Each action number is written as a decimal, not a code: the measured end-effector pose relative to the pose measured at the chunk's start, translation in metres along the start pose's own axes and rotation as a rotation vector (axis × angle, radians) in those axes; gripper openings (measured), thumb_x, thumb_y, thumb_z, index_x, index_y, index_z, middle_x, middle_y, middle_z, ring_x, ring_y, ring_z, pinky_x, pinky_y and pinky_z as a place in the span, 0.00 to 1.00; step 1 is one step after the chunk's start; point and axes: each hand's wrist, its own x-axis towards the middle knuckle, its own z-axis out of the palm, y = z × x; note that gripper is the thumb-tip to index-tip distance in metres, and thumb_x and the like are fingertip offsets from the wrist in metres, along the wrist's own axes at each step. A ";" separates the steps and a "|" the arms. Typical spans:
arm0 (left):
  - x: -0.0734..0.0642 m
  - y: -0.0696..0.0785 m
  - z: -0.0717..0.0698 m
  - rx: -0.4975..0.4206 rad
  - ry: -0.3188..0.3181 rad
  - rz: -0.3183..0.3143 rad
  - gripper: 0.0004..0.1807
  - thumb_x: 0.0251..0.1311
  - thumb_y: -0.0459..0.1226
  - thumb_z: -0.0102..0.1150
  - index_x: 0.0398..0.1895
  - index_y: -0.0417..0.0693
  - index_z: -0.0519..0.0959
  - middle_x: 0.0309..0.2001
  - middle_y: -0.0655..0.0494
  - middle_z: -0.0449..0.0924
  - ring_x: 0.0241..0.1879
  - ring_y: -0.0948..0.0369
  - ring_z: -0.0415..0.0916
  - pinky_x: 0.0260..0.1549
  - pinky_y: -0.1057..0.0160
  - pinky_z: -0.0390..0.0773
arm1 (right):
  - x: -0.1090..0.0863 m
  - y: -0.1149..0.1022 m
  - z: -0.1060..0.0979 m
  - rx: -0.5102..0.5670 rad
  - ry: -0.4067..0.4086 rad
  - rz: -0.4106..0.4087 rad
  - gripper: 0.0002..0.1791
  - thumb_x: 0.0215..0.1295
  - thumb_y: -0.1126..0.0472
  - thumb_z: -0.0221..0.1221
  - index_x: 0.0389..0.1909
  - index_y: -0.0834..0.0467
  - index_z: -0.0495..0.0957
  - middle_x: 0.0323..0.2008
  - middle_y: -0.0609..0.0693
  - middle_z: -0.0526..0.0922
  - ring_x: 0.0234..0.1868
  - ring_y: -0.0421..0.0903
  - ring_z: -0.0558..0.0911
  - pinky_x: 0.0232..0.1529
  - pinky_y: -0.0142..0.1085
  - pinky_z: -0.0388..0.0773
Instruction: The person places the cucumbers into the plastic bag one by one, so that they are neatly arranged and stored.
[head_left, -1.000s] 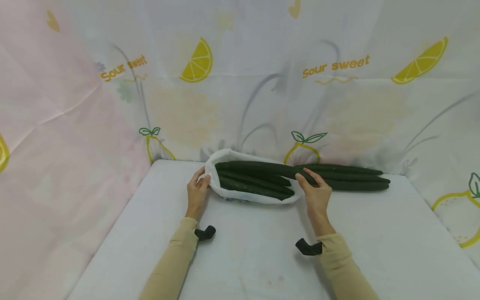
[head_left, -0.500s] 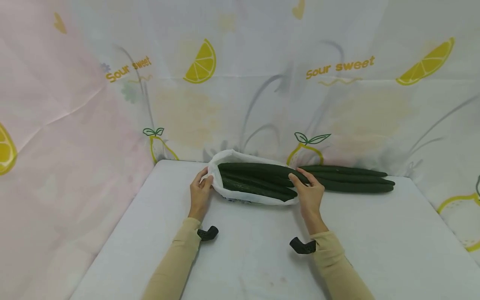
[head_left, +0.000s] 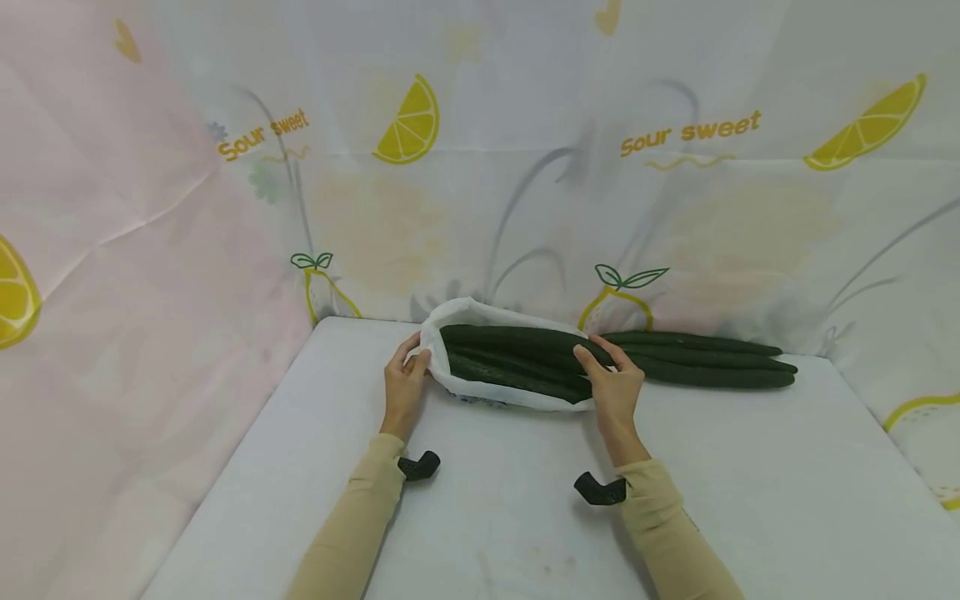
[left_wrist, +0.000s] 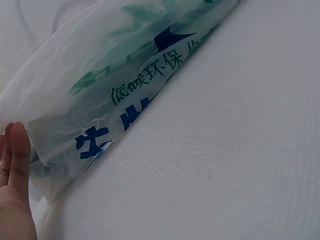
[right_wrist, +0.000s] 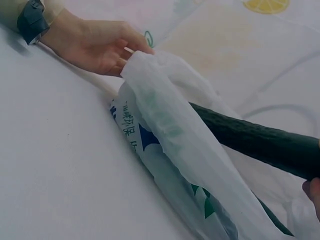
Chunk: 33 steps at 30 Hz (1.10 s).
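Note:
A white plastic bag (head_left: 491, 397) with green and blue print lies on the table with its long mouth facing up. Several dark green cucumbers (head_left: 510, 373) lie inside it. My left hand (head_left: 405, 383) pinches the bag's left rim between thumb and fingers. At the bag's other end, my right hand (head_left: 618, 392) holds the right end of a cucumber (head_left: 525, 342), which slants over the others. In the right wrist view this cucumber (right_wrist: 260, 142) passes down behind the bag's near wall, and only the right hand's fingertips (right_wrist: 314, 195) show.
To the right of the bag, several more cucumbers (head_left: 708, 367) lie side by side along the back of the white table (head_left: 510, 500). A lemon-print cloth (head_left: 525, 192) hangs right behind the table. Black wrist mounts (head_left: 600, 489) stick out from both sleeves.
My right hand has moved left and slightly down, and the cucumber it holds has slid further left and lower into the bag. My left hand keeps its grip on the rim.

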 end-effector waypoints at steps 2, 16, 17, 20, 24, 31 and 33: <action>0.000 0.000 0.000 0.005 0.004 0.000 0.22 0.65 0.32 0.53 0.62 0.40 0.70 0.47 0.37 0.76 0.33 0.70 0.76 0.33 0.73 0.75 | -0.001 0.000 0.000 0.001 0.002 0.000 0.22 0.48 0.50 0.72 0.46 0.50 0.84 0.52 0.49 0.79 0.34 0.39 0.74 0.29 0.25 0.71; -0.001 0.001 0.000 -0.001 0.008 0.003 0.22 0.65 0.32 0.53 0.62 0.38 0.69 0.49 0.33 0.75 0.33 0.71 0.76 0.35 0.68 0.76 | -0.003 0.001 0.017 -0.008 -0.051 -0.013 0.24 0.47 0.49 0.72 0.47 0.52 0.83 0.55 0.47 0.79 0.46 0.38 0.75 0.43 0.27 0.73; -0.001 0.001 0.001 -0.002 0.009 0.001 0.22 0.65 0.32 0.53 0.62 0.38 0.70 0.48 0.34 0.75 0.33 0.70 0.76 0.35 0.68 0.76 | -0.003 0.002 0.018 -0.009 -0.052 -0.012 0.24 0.48 0.49 0.72 0.47 0.52 0.83 0.56 0.48 0.78 0.50 0.40 0.75 0.43 0.28 0.73; 0.000 0.002 0.001 -0.006 0.017 -0.002 0.22 0.65 0.32 0.53 0.62 0.39 0.70 0.47 0.36 0.76 0.34 0.70 0.76 0.35 0.68 0.77 | -0.004 0.002 0.019 -0.026 -0.061 -0.028 0.24 0.49 0.49 0.71 0.47 0.53 0.83 0.57 0.49 0.78 0.62 0.40 0.68 0.47 0.27 0.70; 0.000 0.003 0.001 0.000 0.018 -0.008 0.21 0.65 0.32 0.54 0.62 0.41 0.71 0.47 0.37 0.77 0.34 0.69 0.76 0.35 0.67 0.77 | -0.002 0.006 0.019 -0.038 -0.073 -0.069 0.22 0.48 0.51 0.72 0.46 0.55 0.84 0.54 0.50 0.81 0.58 0.40 0.72 0.43 0.21 0.71; 0.001 0.000 0.000 0.025 0.016 -0.011 0.22 0.65 0.33 0.53 0.63 0.40 0.70 0.48 0.36 0.76 0.35 0.70 0.76 0.36 0.69 0.77 | 0.005 0.014 0.012 -0.259 -0.137 -0.209 0.21 0.49 0.51 0.71 0.45 0.55 0.84 0.48 0.51 0.84 0.45 0.43 0.80 0.49 0.32 0.75; 0.001 0.000 0.000 0.022 0.014 -0.010 0.22 0.65 0.33 0.53 0.63 0.40 0.69 0.49 0.36 0.76 0.35 0.70 0.76 0.35 0.70 0.76 | 0.007 0.014 0.009 -0.341 -0.166 -0.238 0.21 0.50 0.51 0.70 0.45 0.55 0.83 0.48 0.52 0.84 0.54 0.47 0.79 0.57 0.39 0.72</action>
